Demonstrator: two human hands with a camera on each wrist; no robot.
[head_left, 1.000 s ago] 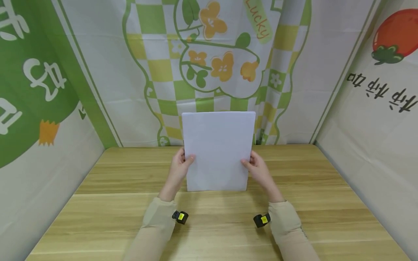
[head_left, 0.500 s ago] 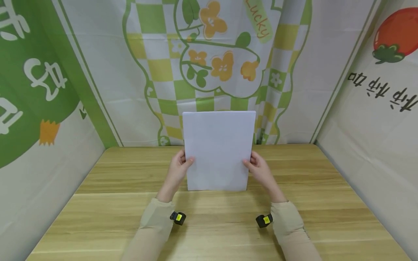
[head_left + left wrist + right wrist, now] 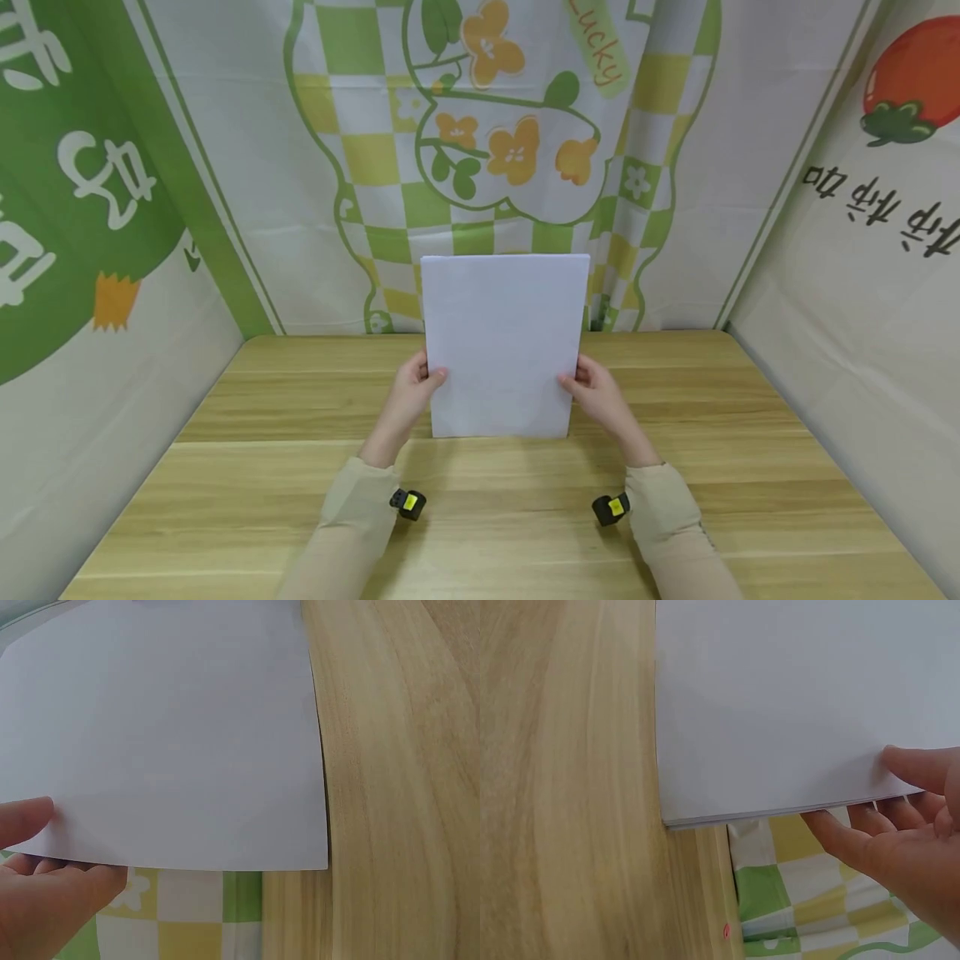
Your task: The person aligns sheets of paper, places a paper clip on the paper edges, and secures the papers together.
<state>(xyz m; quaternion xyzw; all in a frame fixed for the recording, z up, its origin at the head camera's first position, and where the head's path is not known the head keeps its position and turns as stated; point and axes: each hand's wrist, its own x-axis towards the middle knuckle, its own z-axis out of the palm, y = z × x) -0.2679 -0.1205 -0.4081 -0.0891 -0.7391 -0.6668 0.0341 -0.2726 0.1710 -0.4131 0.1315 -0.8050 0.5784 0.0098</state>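
Note:
A stack of white paper (image 3: 504,333) stands upright, its lower edge at the wooden table. My left hand (image 3: 408,392) pinches its left side, thumb on the near face and fingers behind. On the opposite side my right hand (image 3: 597,392) grips it the same way. The left wrist view has the blank sheet face (image 3: 172,735) above the left hand (image 3: 52,892). Several layered sheet edges show along the side of the paper stack (image 3: 780,705) in the right wrist view, where the fingers of the right hand (image 3: 900,832) reach behind it.
The wooden table (image 3: 240,492) spreads around the paper. Behind it hangs a curtain (image 3: 367,158) with green and yellow checks and orange flowers. Printed cloth walls (image 3: 840,333) flank both sides. A black camera with a yellow label sits at each wrist.
Both hands have slid slightly lower along the sides of the paper. The paper stack stays upright in nearly the same place.

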